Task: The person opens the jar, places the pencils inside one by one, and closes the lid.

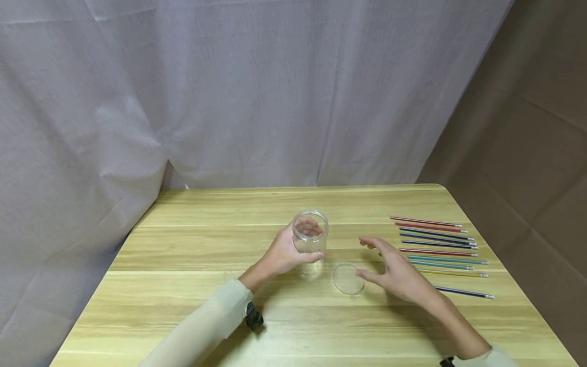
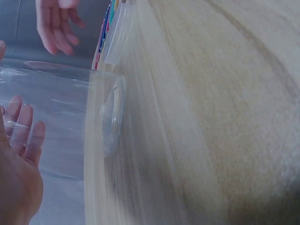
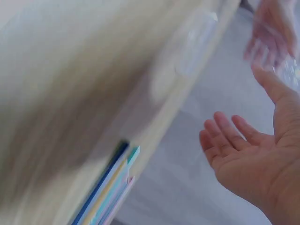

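My left hand [image 1: 288, 251] grips a clear plastic jar [image 1: 312, 262] round its side, fingers behind it and thumb across the front. The jar stands upright with its mouth uncovered, and its base shows close over the tabletop in the left wrist view. A round clear lid [image 1: 348, 279] lies flat on the table just right of the jar. My right hand [image 1: 398, 272] hovers beside the lid, thumb and fingers spread apart with nothing between them. In the right wrist view its palm and loosely bent fingers [image 3: 229, 133] show free of any object.
Several pencils with eraser ends lie in a rough column on the right of the wooden table [image 1: 183, 285]: red pencils [image 1: 431, 228], dark blue pencils [image 1: 463, 292], green pencils [image 1: 447, 259] and a yellow pencil [image 1: 458, 273]. A grey curtain [image 1: 257, 102] hangs behind the table.
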{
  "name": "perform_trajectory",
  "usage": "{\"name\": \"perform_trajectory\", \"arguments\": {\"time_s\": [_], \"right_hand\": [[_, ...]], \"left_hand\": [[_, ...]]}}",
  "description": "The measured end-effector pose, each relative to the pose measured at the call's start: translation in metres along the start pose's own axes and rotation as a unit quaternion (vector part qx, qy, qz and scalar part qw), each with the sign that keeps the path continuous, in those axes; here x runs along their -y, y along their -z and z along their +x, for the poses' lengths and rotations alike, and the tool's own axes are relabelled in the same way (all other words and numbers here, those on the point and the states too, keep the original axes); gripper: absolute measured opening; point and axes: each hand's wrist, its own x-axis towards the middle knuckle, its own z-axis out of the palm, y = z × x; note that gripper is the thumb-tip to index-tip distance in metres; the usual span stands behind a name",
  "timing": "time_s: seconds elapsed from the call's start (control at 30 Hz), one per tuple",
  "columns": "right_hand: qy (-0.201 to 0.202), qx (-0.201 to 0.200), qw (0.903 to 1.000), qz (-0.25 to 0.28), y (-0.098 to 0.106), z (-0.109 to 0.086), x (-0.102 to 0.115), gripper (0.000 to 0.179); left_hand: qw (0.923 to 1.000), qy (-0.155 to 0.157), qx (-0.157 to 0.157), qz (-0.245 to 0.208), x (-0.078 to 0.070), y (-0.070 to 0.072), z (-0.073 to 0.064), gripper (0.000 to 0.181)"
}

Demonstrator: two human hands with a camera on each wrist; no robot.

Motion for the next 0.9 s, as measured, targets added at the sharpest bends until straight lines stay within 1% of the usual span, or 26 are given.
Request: {"name": "perform_trajectory", "arguments": {"time_s": [0.07, 0.13, 0.2, 0.23, 0.33, 0.4, 0.47, 0.6, 0.67, 0.77, 0.9], "right_hand": [[0.018, -0.038, 0.9991, 0.003, 0.012, -0.002, -0.006, 0.066], [0.031, -0.068, 0.9972, -0.005, 0.023, -0.005, -0.013, 0.059], [0.035, -0.084, 0.9957, -0.019, 0.032, -0.01, -0.023, 0.053], [0.033, -0.084, 0.9956, -0.022, 0.035, -0.013, -0.027, 0.049], [0.016, -0.061, 0.9975, -0.033, 0.04, -0.023, -0.039, 0.037], [0.003, -0.043, 0.9983, -0.039, 0.041, -0.03, -0.045, 0.033], [-0.017, -0.027, 0.9984, -0.046, 0.041, -0.036, -0.049, 0.03], [-0.055, -0.012, 0.9967, -0.059, 0.039, -0.045, -0.054, 0.025], [-0.068, -0.004, 0.9954, -0.067, 0.038, -0.048, -0.057, 0.023], [-0.079, 0.01, 0.9938, -0.078, 0.037, -0.051, -0.062, 0.022], [-0.089, 0.022, 0.9925, -0.08, 0.035, -0.053, -0.068, 0.023]], "left_hand": [[1.0, -0.004, 0.0, 0.004, 0.0, 0.0, 0.0, 0.063], [1.0, -0.005, 0.001, 0.007, 0.001, 0.0, 0.001, 0.063], [0.9999, -0.003, 0.001, 0.01, 0.0, 0.001, 0.001, 0.064], [1.0, -0.002, 0.0, 0.009, 0.0, 0.0, 0.001, 0.064], [1.0, 0.004, -0.003, 0.007, -0.002, 0.0, 0.001, 0.065], [1.0, 0.004, -0.005, 0.006, -0.006, 0.0, 0.001, 0.065], [1.0, 0.002, -0.006, 0.005, -0.014, 0.0, 0.0, 0.065], [1.0, -0.003, -0.002, 0.002, -0.033, 0.002, -0.002, 0.063], [1.0, -0.005, -0.003, -0.001, -0.038, 0.003, -0.003, 0.062], [1.0, -0.005, -0.005, -0.005, -0.041, 0.002, -0.004, 0.06], [0.9999, -0.002, -0.008, -0.007, -0.039, 0.001, -0.004, 0.059]]}}
